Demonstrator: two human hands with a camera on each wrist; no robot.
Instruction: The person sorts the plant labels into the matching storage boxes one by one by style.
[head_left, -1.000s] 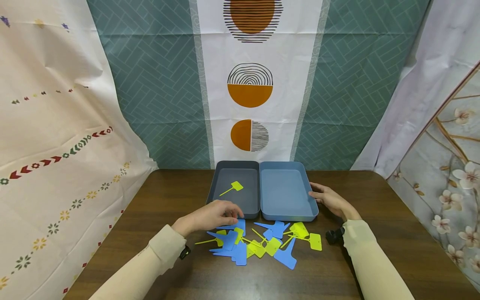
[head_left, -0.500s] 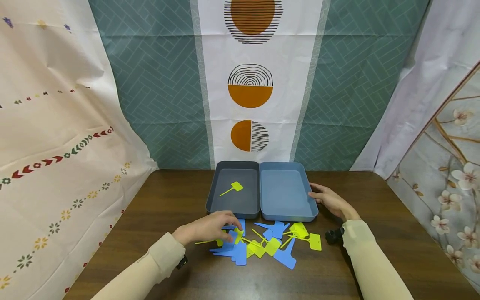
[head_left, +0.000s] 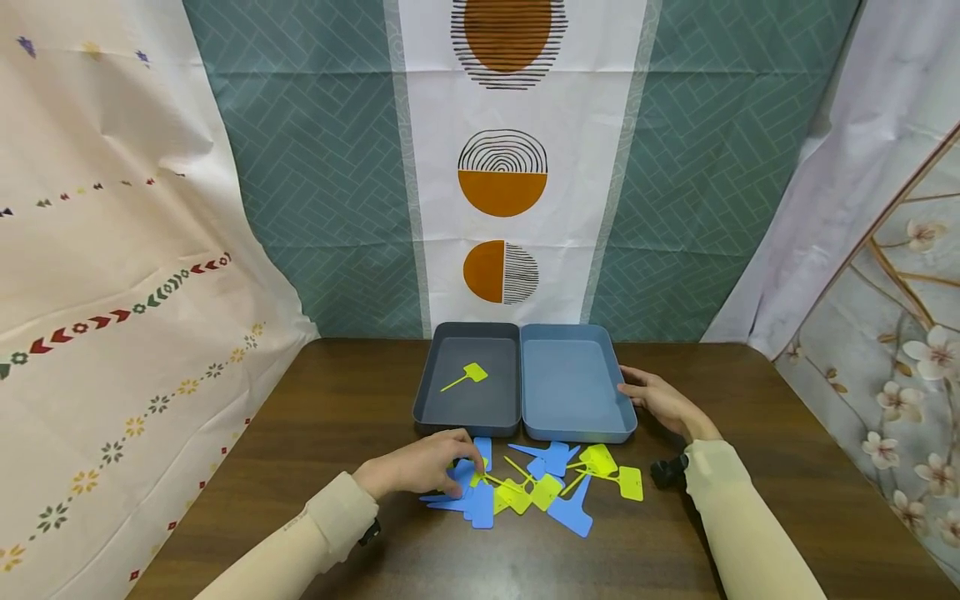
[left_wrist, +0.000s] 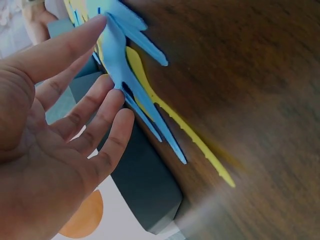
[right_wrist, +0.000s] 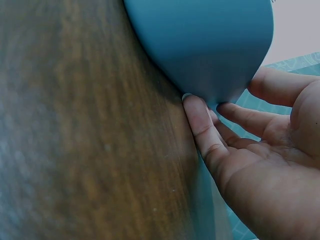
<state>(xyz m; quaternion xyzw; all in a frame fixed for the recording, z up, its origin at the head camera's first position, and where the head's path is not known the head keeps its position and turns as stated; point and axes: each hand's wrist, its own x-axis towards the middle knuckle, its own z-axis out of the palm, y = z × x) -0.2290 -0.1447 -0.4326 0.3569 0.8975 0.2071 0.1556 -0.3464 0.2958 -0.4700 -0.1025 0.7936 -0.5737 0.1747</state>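
My left hand hovers low over the left end of a pile of plant labels, thumb and fingers spread apart. In the left wrist view, its thumb tip is against or just above a blue plant label; contact is hard to tell. A yellow plant label lies beside that one, its stem on the table. My right hand rests its fingertips on the outer right side of the blue tray. One yellow plant label lies inside the dark grey tray.
Both trays stand side by side behind the pile. Further right, several yellow and blue labels overlap, among them a blue T-shaped label and a yellow label. A patterned cloth hangs behind the wooden table.
My left hand has come down and slightly forward from above the grey tray's front edge onto the left labels, covering some of them. The right hand stays at the blue tray.
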